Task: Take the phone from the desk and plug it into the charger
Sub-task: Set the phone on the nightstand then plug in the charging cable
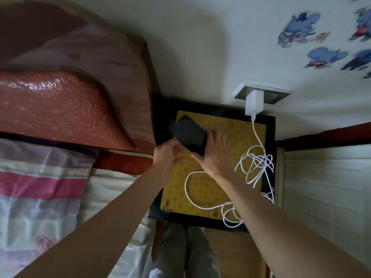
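One black phone (189, 134) sits at the far left of the yellow mat (202, 189) on the small dark bedside table (270, 125) — both hands are on it. The left hand (167, 155) curls around its near left edge; the right hand (215, 155) grips the right end, fingers closed on it. One white charger (254, 104) is plugged into the wall socket (278, 97), its single white cable (256, 167) lying tangled over the mat's right side. A bed (50, 177) lies to the left.

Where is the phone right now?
The phone is at the yellow mat's far left corner, between the left hand and right hand, left of the white cable.
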The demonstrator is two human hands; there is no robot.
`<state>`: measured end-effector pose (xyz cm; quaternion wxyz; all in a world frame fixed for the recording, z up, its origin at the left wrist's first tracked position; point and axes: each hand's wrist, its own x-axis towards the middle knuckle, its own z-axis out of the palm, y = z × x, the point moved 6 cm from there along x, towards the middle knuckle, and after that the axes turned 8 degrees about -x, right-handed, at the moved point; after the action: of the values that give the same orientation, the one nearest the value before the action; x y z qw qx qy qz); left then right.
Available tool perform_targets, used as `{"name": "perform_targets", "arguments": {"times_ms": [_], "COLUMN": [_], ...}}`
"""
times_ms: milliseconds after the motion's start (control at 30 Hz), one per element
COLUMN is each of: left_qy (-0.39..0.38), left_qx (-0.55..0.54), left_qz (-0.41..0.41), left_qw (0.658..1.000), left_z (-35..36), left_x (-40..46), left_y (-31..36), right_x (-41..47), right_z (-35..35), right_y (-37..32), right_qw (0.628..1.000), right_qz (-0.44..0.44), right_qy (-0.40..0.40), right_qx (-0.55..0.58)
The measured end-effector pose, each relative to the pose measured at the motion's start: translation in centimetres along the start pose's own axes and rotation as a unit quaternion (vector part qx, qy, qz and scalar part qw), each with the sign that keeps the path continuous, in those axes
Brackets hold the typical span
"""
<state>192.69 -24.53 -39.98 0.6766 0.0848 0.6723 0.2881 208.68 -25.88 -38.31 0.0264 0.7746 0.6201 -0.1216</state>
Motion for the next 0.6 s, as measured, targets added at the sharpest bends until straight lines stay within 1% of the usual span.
{"name": "perform_targets", "arguments": {"times_ms": [67,133,200,233,300,333,367,433,600], "left_qy": [-0.015,-0.038,-0.052,-0.057,-0.070,-0.075,-0.081,-0.086,-0.095], "left_qx": [0.049,0.122,0.221,0.293,0.445,0.495,0.524,0.544,0.534], "left_qz": [-0.017,-0.037,-0.040,-0.024,0.029,0.048,0.058,0.069,0.073], "left_qw": [0.999,0.991,0.973,0.954,0.893,0.864,0.846,0.832,0.837], "left_z": [-0.5,-1.2,-2.4,-3.1,-4.2,-4.6,-4.8,-5.1,-4.0], "left_x": [-1.0,-2.6,-4.1,-4.7,-6.2,-7.2,-8.0,-9.7,-11.3], "left_y": [-0.2,-0.4,-0.5,-0.5,-0.1,0.2,0.6,1.2,1.0], "right_x": [-1.1,-3.0,-5.6,-6.9,-9.6,-10.6,-11.4,-12.4,-11.1], "right_z": [-1.3,-2.8,-3.8,-4.0,-4.5,-4.8,-5.1,-5.8,-5.1], "right_y": [0.6,1.6,2.5,3.0,3.7,3.9,4.1,4.0,2.7], "right_qw": [0.997,0.987,0.982,0.981,0.980,0.978,0.976,0.971,0.959], "right_qz": [0.039,0.075,0.084,0.084,0.083,0.083,0.082,0.082,0.108], "right_qy": [0.017,0.020,-0.014,-0.042,-0.094,-0.116,-0.138,-0.172,-0.223], "right_qx": [0.065,0.141,0.171,0.170,0.156,0.150,0.147,0.142,0.138]}}
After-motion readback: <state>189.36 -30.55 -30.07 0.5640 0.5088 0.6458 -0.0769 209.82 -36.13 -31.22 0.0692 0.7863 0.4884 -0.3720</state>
